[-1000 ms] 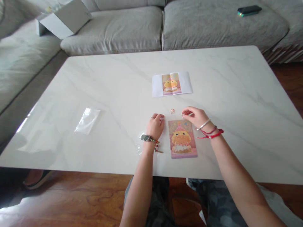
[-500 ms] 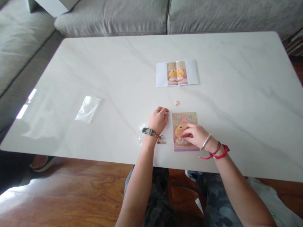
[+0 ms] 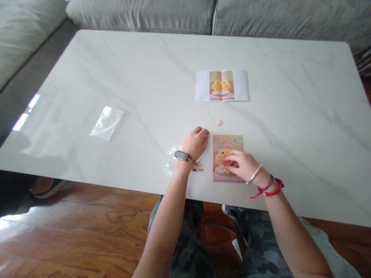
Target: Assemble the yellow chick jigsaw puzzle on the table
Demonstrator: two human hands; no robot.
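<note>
A small jigsaw puzzle (image 3: 218, 175) lies on the table, its picture a yellow animal in a pink party hat with a cake. My right hand (image 3: 240, 164) is over its right half, thumb and fingers pinched together on the surface; whatever they hold is hidden. To the left of the puzzle, my left hand (image 3: 197, 143) rests on the table with its fingers curled closed, and I cannot make out what is in them. Just above the puzzle is a little cluster of loose puzzle pieces (image 3: 219, 122).
Farther back on the white marbled table (image 3: 145, 77) lies a creased paper sheet (image 3: 242, 87) printed with the same picture. A clear plastic bag (image 3: 107, 123) is at the left. A grey sofa (image 3: 145, 15) borders the far edge. Someone's sandalled foot (image 3: 46, 187) shows at lower left.
The view has shifted slightly, so the table sits a little higher in the picture. Both hands keep nearly the same places and poses beside and over the puzzle.
</note>
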